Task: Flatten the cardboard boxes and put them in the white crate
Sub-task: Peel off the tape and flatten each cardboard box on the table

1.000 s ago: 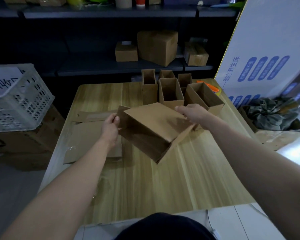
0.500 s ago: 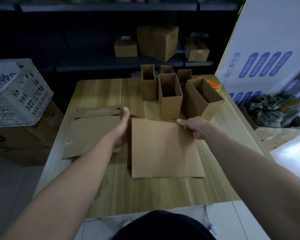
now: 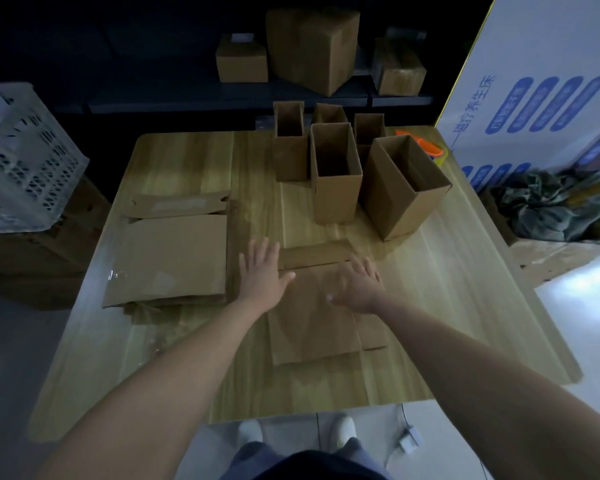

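flattened box (image 3: 312,323) at centre of table (image 3: 187,161), flat stack (image 3: 168,258) just left of it, 5 upright boxes (image 3: 336,174) behind, crate (image 3: 21,161) beyond the table's left edge.

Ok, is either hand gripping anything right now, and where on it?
Nothing is gripped. The left hand and right hand lie open, fingers straight, on the far part of the flattened box.
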`<state>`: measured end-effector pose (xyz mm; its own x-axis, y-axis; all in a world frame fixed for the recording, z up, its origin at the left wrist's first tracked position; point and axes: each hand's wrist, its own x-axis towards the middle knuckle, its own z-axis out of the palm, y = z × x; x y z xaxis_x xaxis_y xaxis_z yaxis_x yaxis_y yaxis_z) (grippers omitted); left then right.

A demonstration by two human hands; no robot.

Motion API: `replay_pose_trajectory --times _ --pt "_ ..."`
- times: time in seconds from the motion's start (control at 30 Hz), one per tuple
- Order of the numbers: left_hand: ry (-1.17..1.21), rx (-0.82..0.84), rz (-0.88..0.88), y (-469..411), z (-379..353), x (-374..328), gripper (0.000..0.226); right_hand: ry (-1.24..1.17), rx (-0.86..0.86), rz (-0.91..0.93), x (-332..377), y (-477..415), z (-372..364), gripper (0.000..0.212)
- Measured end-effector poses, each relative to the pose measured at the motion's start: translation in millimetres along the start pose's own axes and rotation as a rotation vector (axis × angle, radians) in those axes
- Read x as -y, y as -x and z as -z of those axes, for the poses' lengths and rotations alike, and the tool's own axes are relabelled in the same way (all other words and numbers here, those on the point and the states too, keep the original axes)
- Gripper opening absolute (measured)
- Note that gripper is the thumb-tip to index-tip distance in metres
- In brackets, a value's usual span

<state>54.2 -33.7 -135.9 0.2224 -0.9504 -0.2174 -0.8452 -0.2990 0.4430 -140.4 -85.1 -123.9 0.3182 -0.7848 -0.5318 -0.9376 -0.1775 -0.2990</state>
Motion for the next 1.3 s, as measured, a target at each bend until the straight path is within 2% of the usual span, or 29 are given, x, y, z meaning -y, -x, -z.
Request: replay_pose_trajectory --times 0.07,0.13,0.23,0.33,0.83,1.0,1.17,1.3 --pt "-0.222 0.201 -0.129 8 -13 1 0.078 0.171 0.055 0.071 -1 -3 -11 0.091" --pt "-0.346 0.375 -0.132 12 -26 3 0.088 0.309 0.087 0.105 -1 -8 -19 0.097" --pt "-0.411 0.492 -0.111 7 -38 10 0.098 0.381 0.106 0.125 -6 -18 -27 0.103" --pt "-0.401 0.528 -0.107 2 -45 15 0.101 0.356 0.104 0.139 -15 -29 -34 0.102" --pt "-0.230 0.448 -0.150 -21 -54 28 0.106 0.329 0.132 0.142 -28 -62 -53 0.096" --pt "-0.291 0.443 -0.135 -24 -52 26 0.104 0.348 0.140 0.113 -24 -63 -50 0.095" --pt "-0.387 0.332 -0.105 -17 -47 11 0.098 0.302 0.075 0.135 -15 -62 -40 0.091" --pt "-0.274 0.226 -0.011 2 -47 10 0.089 0.308 -0.010 0.244 -14 -59 -26 0.075"
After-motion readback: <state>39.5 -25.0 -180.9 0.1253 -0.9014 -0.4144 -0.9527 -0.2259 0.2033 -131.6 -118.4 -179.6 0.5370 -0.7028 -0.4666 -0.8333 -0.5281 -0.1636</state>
